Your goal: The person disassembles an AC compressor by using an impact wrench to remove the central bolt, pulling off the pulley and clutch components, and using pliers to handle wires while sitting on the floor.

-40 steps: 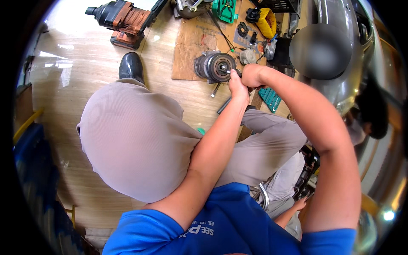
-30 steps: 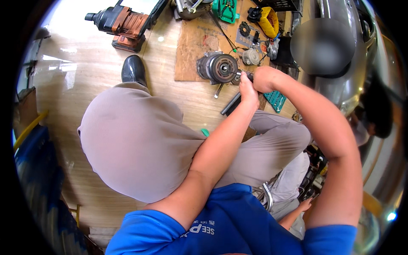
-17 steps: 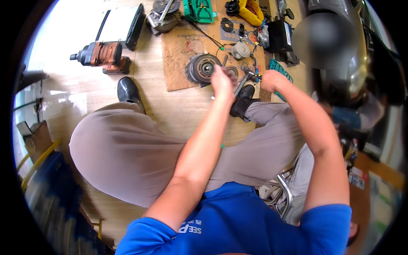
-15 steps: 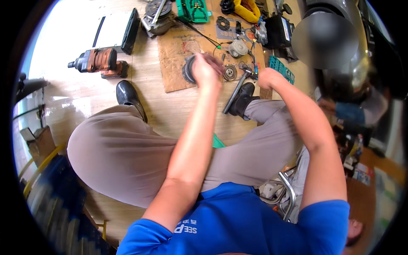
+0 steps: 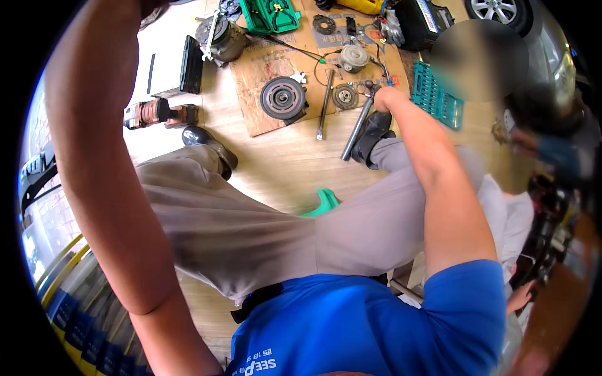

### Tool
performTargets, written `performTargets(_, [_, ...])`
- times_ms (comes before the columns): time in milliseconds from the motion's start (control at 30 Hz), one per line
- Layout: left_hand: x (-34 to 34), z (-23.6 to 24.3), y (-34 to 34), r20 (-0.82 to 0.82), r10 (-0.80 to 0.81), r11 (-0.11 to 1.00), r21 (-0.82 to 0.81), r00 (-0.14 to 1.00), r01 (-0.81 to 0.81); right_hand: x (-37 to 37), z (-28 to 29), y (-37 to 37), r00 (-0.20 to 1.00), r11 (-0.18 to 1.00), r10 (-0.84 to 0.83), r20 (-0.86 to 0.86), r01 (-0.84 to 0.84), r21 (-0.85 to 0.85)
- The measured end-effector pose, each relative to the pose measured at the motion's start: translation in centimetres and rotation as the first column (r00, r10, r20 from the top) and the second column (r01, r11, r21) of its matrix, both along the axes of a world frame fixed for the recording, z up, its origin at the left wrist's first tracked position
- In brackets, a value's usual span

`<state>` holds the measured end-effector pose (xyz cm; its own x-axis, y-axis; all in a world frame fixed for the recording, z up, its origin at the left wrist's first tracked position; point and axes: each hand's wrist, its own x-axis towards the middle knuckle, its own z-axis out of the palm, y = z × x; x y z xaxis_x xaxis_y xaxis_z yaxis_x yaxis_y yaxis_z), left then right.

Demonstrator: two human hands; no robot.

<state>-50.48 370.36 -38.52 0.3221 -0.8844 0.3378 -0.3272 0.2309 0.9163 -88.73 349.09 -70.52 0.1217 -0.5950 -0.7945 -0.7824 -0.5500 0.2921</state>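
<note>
My left arm rises along the left side. Its hand (image 5: 150, 5) is dark and mostly cut off at the top edge, so its fingers cannot be made out. My right hand (image 5: 390, 99) is low beside the head of a hammer (image 5: 356, 130), above my dark shoe (image 5: 375, 135). Its fingers are hidden behind the hand, and whether they grip the hammer cannot be seen. On the cardboard sheet (image 5: 251, 116) lies a grooved round pulley (image 5: 282, 98). A metal bar (image 5: 325, 103) and a small round metal plate (image 5: 345, 96) lie between pulley and hammer.
A cordless impact wrench (image 5: 153, 114) lies at the left by a black-edged white panel (image 5: 172, 66). Behind are a round metal housing (image 5: 222, 44) and a green tool case (image 5: 271, 15). A teal socket tray (image 5: 437, 95), battery (image 5: 420, 25) and car wheel (image 5: 498, 11) are right.
My left hand has left the pulley and swung up to the far upper left. The pulley now shows uncovered on the cardboard. My right hand appears closer to the hammer's head.
</note>
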Motion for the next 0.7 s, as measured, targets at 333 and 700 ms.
performTargets(333, [-7.2, -5.5, -3.6, 0.477, -0.052, 0.916, 0.373, 0.877, -0.149, -2.4, -3.2, 0.7, 0.997, 0.994, -0.057, -0.045, 0.061, 0.088])
performTargets(700, [-7.2, -5.6, -3.7, 0.560, -0.099, 0.933, 0.340, 0.823, -0.119, -0.2, -5.3, 0.6, 0.987, 0.987, -0.097, -0.129, 0.112, 0.116])
